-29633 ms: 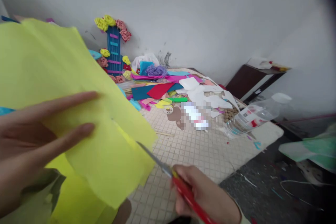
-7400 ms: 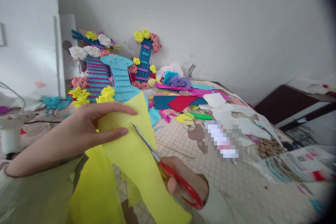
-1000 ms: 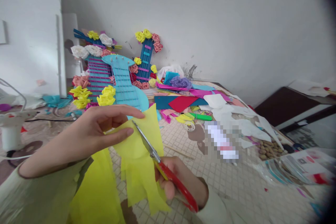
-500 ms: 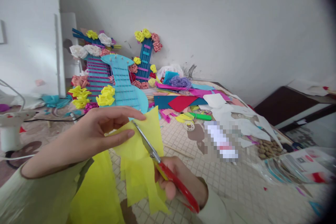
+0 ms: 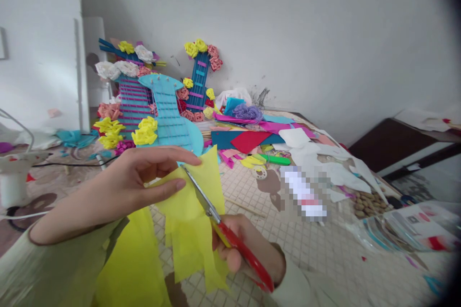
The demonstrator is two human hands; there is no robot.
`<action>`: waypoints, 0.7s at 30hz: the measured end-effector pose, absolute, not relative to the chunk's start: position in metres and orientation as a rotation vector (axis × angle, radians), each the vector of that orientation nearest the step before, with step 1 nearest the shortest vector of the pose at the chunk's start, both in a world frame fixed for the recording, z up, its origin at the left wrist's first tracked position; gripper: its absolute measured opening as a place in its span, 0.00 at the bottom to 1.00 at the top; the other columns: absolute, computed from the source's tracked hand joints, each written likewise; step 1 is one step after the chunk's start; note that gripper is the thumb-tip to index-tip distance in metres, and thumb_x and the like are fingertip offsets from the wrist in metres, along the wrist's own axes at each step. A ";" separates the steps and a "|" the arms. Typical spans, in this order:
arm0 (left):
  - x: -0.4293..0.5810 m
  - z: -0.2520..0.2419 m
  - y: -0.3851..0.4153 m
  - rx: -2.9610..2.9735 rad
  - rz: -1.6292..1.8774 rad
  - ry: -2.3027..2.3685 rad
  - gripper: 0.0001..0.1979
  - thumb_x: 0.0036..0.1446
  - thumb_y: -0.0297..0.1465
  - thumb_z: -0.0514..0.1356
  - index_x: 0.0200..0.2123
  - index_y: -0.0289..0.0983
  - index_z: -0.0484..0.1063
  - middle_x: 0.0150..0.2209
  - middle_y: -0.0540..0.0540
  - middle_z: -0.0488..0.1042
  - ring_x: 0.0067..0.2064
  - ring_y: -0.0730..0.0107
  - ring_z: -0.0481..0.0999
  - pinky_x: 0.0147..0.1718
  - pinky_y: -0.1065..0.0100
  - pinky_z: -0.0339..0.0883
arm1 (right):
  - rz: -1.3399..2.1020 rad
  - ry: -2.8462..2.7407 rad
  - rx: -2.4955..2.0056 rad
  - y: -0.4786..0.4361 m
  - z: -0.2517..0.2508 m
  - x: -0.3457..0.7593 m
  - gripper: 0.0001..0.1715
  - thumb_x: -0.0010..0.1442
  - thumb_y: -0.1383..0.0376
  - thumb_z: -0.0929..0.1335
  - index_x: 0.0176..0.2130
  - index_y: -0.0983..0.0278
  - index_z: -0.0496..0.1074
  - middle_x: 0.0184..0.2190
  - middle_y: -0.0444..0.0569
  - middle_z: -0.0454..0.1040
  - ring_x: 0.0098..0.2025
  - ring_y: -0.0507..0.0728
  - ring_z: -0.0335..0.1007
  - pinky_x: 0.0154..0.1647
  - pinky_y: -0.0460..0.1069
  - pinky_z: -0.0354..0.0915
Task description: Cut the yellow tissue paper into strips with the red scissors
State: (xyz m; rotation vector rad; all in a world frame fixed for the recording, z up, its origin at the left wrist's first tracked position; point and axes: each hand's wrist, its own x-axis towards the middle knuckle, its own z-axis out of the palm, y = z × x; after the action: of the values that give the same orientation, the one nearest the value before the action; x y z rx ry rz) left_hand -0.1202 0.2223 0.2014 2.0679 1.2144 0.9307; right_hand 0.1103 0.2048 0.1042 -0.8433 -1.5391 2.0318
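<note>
We see thin matt yellow paper (image 5: 196,211), soft and slightly crinkled, hanging in strips. Scissors (image 5: 230,235): bare metal blades with a dull shine, glossy red plastic handles. Bench (image 5: 288,249) is covered in a quilted cream cloth, matt, with a diamond-stitch texture. Matt coloured paper sheets (image 5: 248,140) in red, blue, pink and white lie on it. Rolled paper flowers (image 5: 144,132) look crinkly. Clear glossy plastic bottle (image 5: 392,232) at right. Sleeve (image 5: 46,268) is matt pale cloth.

Since half a minute ago, we have cut the yellow paper (image 5: 187,211) to strips beneath our left hand (image 5: 122,187).
</note>
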 end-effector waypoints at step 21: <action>-0.119 0.199 0.224 2.119 0.949 1.203 0.12 0.55 0.33 0.58 0.44 0.51 0.72 0.42 0.49 0.76 0.35 0.73 0.73 0.24 0.76 0.64 | 1.980 -1.537 -0.748 0.207 0.096 0.112 0.37 0.32 0.36 0.71 0.25 0.65 0.66 0.23 0.45 0.65 0.23 0.51 0.57 0.25 0.48 0.53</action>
State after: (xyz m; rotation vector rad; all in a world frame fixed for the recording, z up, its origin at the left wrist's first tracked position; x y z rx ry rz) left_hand -0.1191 0.2240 0.1994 2.1190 1.2025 0.9490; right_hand 0.1121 0.2072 0.0959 -0.7476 -1.5373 1.9800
